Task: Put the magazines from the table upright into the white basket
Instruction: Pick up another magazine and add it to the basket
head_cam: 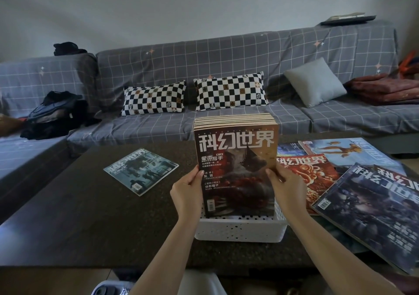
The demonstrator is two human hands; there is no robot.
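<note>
Magazines with glossy covers are stood upright in a white perforated plastic basket (240,229), which is placed on a dark speckled table (90,215). The row of magazines (234,122) fills the basket from the front cover to the back, and the brown-red front magazine (235,172) is faced toward the camera. This front magazine is gripped at both side edges: the left hand (188,190) is closed on its left edge, the right hand (286,185) on its right edge. One grey-green magazine (140,170) is laid flat on the table, left of the basket. Several more magazines, among them a red one (310,170) and a dark blue one (371,208), are spread overlapping on the right side.
</note>
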